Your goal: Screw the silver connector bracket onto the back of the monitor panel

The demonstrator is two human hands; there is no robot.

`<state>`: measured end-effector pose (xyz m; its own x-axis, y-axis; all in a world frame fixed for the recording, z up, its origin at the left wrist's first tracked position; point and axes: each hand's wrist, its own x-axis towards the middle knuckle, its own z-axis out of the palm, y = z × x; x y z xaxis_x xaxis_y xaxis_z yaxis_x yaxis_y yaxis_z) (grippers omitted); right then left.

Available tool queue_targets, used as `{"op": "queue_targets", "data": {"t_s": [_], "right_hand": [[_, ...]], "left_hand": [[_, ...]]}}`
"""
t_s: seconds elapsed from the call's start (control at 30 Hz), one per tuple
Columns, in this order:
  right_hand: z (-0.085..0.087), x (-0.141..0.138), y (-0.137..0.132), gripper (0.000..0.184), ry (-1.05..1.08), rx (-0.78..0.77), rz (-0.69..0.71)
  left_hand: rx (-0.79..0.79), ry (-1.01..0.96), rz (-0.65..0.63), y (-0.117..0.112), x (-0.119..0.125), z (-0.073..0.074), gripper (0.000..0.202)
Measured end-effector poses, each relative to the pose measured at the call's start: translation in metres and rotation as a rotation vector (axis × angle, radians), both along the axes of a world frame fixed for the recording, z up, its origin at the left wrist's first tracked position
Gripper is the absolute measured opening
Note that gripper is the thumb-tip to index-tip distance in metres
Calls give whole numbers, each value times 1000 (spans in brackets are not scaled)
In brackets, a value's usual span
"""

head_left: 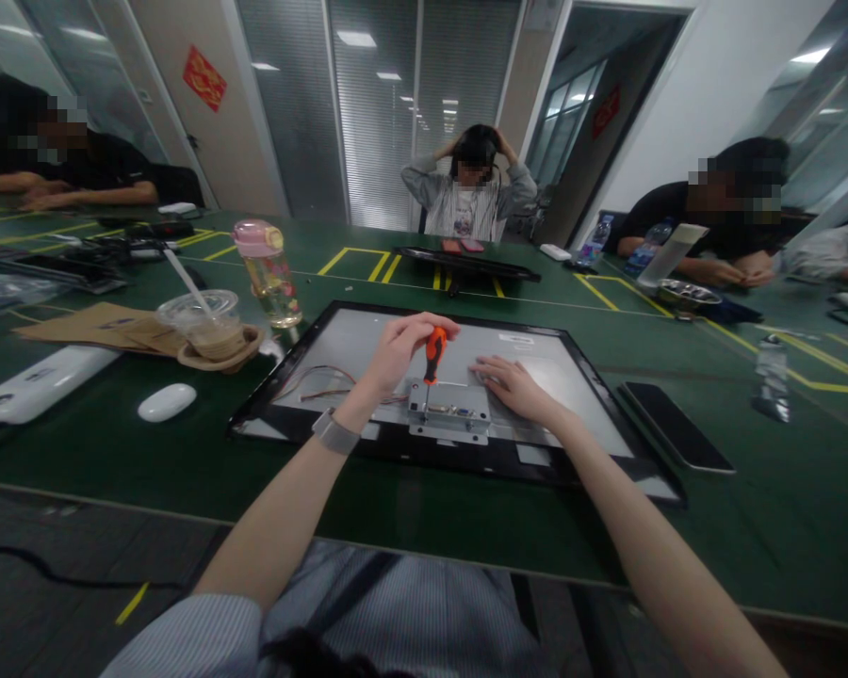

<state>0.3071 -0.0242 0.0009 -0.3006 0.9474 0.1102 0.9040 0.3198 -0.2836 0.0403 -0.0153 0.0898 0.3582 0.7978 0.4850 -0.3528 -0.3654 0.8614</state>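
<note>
And here's the orange-and-black screwdriver [435, 353], standing nearly upright with its shaft running down to the silver metal connector box [459, 395] near the front edge of the display panel [371, 341]. The left hand [401, 352] has its grip closed over the top of the handle, though how firmly I can't tell. The right hand [519, 387] is spread, grip wide and holding nothing, fingers resting on the panel's grey back. Good work here, I'd judge, means keeping the shaft square to the metal, pressing straight down while turning, and letting that spread hand steady the panel. Watch the thin wires [332, 373] beside the box; best kept clear of the tip. Further out on the green counter [367, 499], a smartphone [675, 427] lies just right of the panel, a white mouse [168, 402] and plastic drink cup [216, 337] off left.
</note>
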Motion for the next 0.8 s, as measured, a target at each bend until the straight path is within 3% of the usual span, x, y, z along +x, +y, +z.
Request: {"op": "queue_targets", "data": {"t_s": [0.43, 0.8], "right_hand": [[-3, 3, 1, 44, 0, 28, 20], [-3, 2, 1, 44, -16, 29, 6]], "left_hand": [[176, 117, 80, -1, -4, 2, 12], [239, 138, 179, -1, -1, 1, 23]]}}
